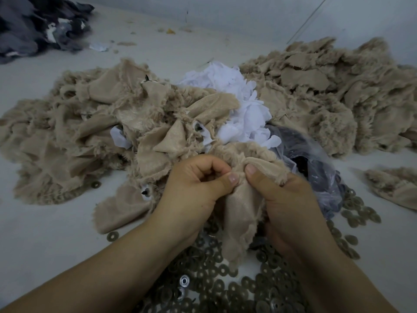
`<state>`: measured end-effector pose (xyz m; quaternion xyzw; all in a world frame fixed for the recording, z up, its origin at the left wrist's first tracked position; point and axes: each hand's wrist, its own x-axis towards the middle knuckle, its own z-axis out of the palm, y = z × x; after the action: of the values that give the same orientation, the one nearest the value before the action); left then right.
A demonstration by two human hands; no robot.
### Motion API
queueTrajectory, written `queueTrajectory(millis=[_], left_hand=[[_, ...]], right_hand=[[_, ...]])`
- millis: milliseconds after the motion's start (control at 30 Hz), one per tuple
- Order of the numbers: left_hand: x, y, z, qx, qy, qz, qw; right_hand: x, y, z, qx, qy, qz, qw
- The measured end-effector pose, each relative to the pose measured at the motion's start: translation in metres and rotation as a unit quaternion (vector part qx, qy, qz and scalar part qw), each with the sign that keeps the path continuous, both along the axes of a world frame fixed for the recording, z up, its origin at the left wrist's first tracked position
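Note:
Both my hands hold one beige plush fabric piece [239, 213] low in the middle of the view, its smooth backing facing me. My left hand [196, 186] pinches its upper edge with thumb and curled fingers. My right hand [286, 199] grips the same piece from the right, thumb pressed on top beside the left thumb. The piece hangs down between my hands over a heap of round metal washers [225, 279]. What lies inside the folded fabric is hidden.
Beige plush pieces lie heaped at left [79, 132] and at back right [327, 91], some with black toy eyes [198, 127]. White fabric scraps [237, 105] sit between them. A clear plastic bag [311, 163] lies at right. Dark grey cloth [33, 26] is at far left.

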<state>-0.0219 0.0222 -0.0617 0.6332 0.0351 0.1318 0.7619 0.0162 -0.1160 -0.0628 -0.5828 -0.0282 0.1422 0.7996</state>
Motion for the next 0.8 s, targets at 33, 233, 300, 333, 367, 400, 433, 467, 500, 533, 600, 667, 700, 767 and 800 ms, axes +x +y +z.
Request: queueTrajectory(millis=[33,233,300,333,367,400,433,467,500,533,600,667,700,767,800], left_hand=[[-0.0004,-0.0004,-0.0006,0.005,-0.003,0.004,1.000],[-0.0026,-0.0017,-0.0028,0.069,-0.020,0.025,0.997],[-0.0041,-0.0026,-0.0025,0.120,-0.036,0.035,0.992],[-0.0047,-0.0034,-0.0024,0.138,-0.044,0.042,0.989],[-0.0050,-0.0039,-0.0024,0.147,-0.049,0.048,0.987],[-0.0051,-0.0042,-0.0024,0.150,-0.051,0.053,0.986],[-0.0048,-0.0044,-0.0022,0.152,-0.050,0.055,0.986],[-0.0046,-0.0045,-0.0019,0.156,-0.050,0.057,0.985],[-0.0045,-0.0047,-0.0020,0.162,-0.049,0.058,0.984],[-0.0042,-0.0050,-0.0022,0.169,-0.050,0.060,0.983],[-0.0041,-0.0055,-0.0024,0.181,-0.051,0.065,0.980],[-0.0042,-0.0057,-0.0025,0.184,-0.051,0.064,0.980],[-0.0045,-0.0058,-0.0024,0.183,-0.053,0.059,0.980],[-0.0047,-0.0058,-0.0026,0.164,-0.054,0.050,0.984],[-0.0049,-0.0059,-0.0033,0.146,-0.052,0.047,0.987]], right_hand=[[0.0002,0.0001,-0.0002,-0.001,-0.002,-0.003,1.000],[0.0004,-0.0007,0.0001,0.002,-0.003,-0.007,1.000],[-0.0002,-0.0014,0.0013,0.012,0.006,0.000,1.000],[-0.0010,-0.0019,0.0017,0.008,0.004,0.000,1.000],[-0.0017,-0.0023,0.0017,-0.006,-0.009,-0.003,1.000],[-0.0025,-0.0027,0.0015,-0.029,-0.031,-0.010,0.999],[-0.0035,-0.0025,0.0014,-0.049,-0.053,-0.020,0.997],[-0.0045,-0.0021,0.0011,-0.063,-0.068,-0.029,0.995],[-0.0054,-0.0018,0.0005,-0.071,-0.076,-0.035,0.994],[-0.0059,-0.0015,-0.0002,-0.077,-0.082,-0.038,0.993],[-0.0065,-0.0007,-0.0010,-0.087,-0.089,-0.042,0.991],[-0.0069,-0.0006,-0.0014,-0.084,-0.090,-0.045,0.991],[-0.0068,-0.0009,-0.0012,-0.080,-0.090,-0.049,0.991],[-0.0056,-0.0015,-0.0004,-0.076,-0.092,-0.056,0.991],[-0.0047,-0.0016,-0.0003,-0.074,-0.092,-0.054,0.992]])
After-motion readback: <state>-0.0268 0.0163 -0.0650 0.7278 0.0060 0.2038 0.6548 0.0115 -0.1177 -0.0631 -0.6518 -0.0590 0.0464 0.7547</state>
